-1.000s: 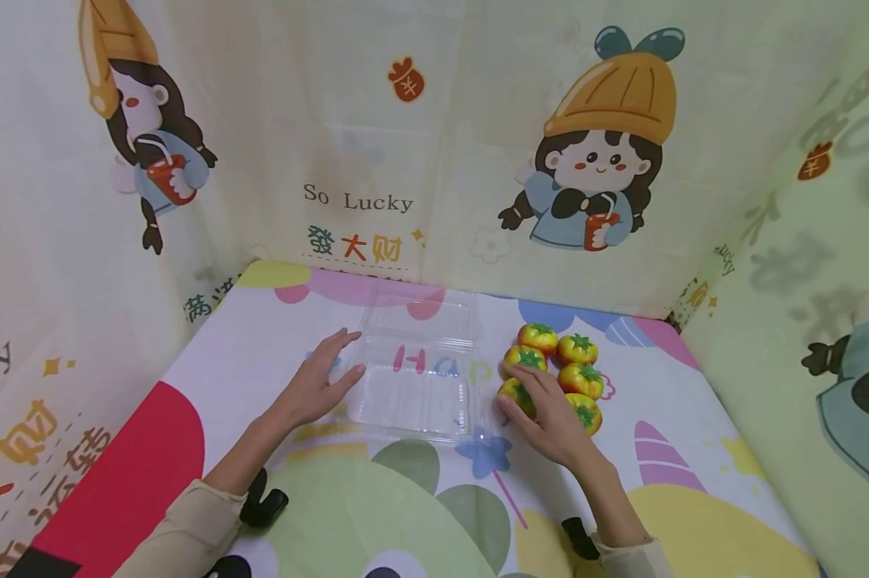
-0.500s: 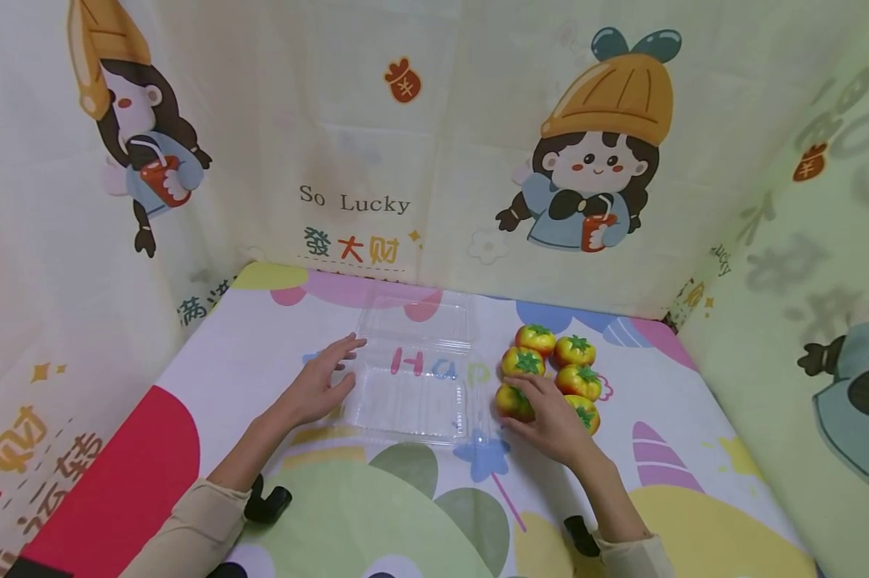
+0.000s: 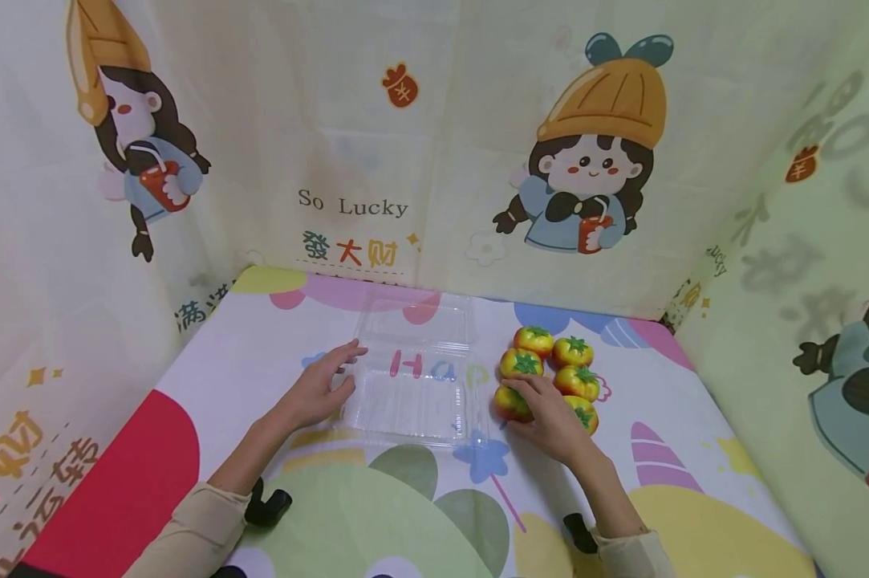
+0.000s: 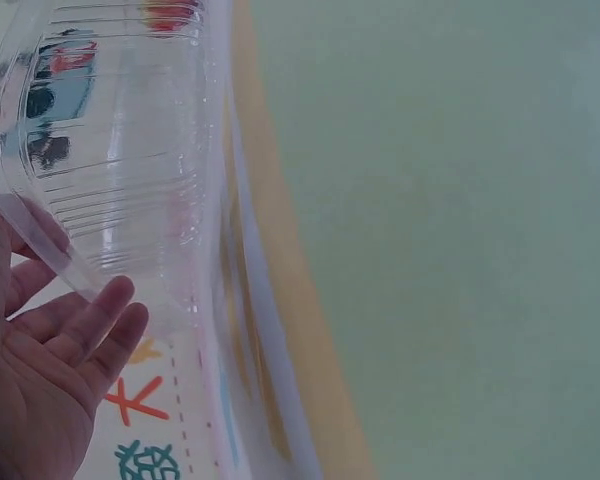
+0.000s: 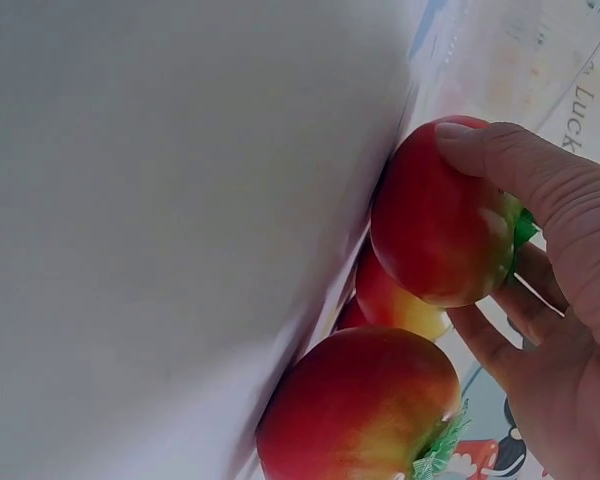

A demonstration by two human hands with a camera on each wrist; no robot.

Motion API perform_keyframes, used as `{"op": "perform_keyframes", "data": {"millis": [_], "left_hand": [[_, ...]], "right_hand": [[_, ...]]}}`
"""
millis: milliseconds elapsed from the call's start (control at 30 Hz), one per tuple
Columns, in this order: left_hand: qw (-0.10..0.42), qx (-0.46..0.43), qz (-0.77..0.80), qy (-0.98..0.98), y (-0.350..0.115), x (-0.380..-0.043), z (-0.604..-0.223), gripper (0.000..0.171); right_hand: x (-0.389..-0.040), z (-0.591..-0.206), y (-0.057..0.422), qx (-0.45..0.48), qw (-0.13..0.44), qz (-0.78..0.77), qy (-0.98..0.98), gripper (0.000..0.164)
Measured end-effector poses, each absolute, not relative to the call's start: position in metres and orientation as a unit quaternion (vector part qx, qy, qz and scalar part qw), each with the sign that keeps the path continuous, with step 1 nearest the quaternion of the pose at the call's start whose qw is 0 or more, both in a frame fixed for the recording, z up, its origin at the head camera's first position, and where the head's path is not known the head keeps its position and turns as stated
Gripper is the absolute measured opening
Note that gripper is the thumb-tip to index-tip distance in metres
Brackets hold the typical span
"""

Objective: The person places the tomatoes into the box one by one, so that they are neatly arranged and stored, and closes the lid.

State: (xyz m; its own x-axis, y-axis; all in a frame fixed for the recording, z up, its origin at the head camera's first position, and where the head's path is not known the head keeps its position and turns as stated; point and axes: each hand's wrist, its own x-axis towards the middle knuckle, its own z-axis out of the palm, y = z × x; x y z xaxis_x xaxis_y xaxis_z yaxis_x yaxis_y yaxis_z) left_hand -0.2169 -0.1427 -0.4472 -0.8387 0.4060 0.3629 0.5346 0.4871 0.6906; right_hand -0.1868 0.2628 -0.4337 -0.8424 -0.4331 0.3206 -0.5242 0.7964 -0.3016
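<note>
An open clear plastic clamshell box (image 3: 416,385) lies on the printed tablecloth. My left hand (image 3: 339,373) rests with straight fingers against its left edge; in the left wrist view the fingers (image 4: 80,335) touch the box's ribbed wall (image 4: 120,150). Right of the box sit several red-yellow toy tomatoes (image 3: 573,351) with green tops. My right hand (image 3: 522,403) curls round the front-left tomato (image 3: 506,401). The right wrist view shows the thumb (image 5: 510,165) over that tomato (image 5: 435,230), with another tomato (image 5: 365,400) beside it.
Cartoon-printed fabric walls (image 3: 420,144) close in the table at the back, left and right. The colourful tablecloth (image 3: 420,498) stretches toward me. Black wrist straps (image 3: 268,506) show near both sleeves.
My right hand's fingers have settled round the front-left tomato. The left hand has stayed at the box's left edge. The head view has shifted slightly.
</note>
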Motion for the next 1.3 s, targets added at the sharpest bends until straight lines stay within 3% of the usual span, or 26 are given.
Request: {"op": "perform_keyframes", "data": {"millis": [200, 433, 900, 1300], "left_hand": [[0.072, -0.270, -0.429, -0.859, -0.143, -0.217, -0.448, 0.058], [0.081, -0.274, -0.424, -0.859, -0.143, -0.218, -0.449, 0.044], [0.073, -0.265, -0.420, -0.865, -0.143, -0.218, -0.449, 0.044], [0.069, -0.257, -0.417, -0.869, -0.143, -0.217, -0.448, 0.045]], "right_hand": [[-0.187, -0.433, 0.263, 0.243, 0.106, 0.191, -0.945, 0.066], [-0.186, -0.426, 0.259, 0.245, 0.115, 0.197, -0.942, 0.064], [-0.185, -0.408, 0.245, 0.246, 0.161, 0.192, -0.936, 0.072], [-0.189, -0.388, 0.223, 0.244, 0.151, 0.209, -0.935, 0.071]]}}
